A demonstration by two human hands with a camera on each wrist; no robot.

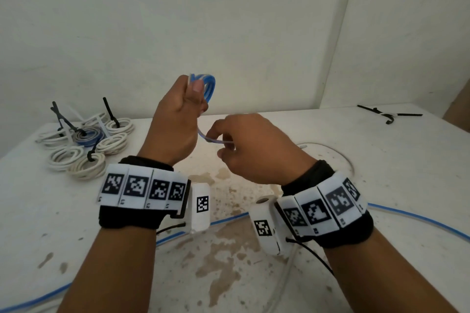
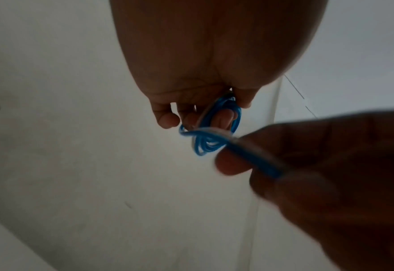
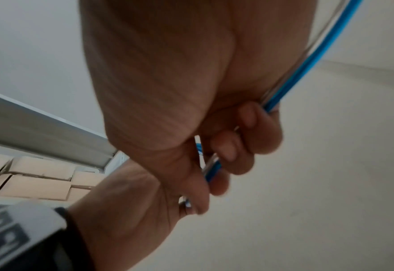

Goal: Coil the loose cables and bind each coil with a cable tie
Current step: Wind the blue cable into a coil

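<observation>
My left hand is raised above the white table and pinches a small coil of blue-and-clear cable between thumb and fingers. The coil shows as several blue loops in the left wrist view. Just right and lower, my right hand grips the loose strand that leads from the coil. That strand runs through its curled fingers. The rest of the blue cable trails over the table near me.
Several bound coils, white and one blue, lie at the table's back left with black ties sticking up. Loose black cable ties lie at the back right. A white wall stands close behind. Cardboard boxes show in the right wrist view.
</observation>
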